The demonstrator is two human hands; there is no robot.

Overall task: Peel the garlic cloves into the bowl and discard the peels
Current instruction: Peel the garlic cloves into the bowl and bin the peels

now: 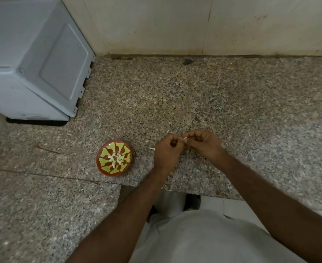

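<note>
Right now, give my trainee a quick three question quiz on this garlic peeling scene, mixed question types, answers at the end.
1. True or false: the bowl already holds peeled cloves.
2. The left hand and right hand pinch: A) a knife B) a garlic clove C) a spoon
3. What grey thing stands at the counter's back left?

Key: 1 true. 2 B. 3 a grey appliance.

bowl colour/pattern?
Red bowl with yellow-green radial shapes inside; head view, the only one.
</note>
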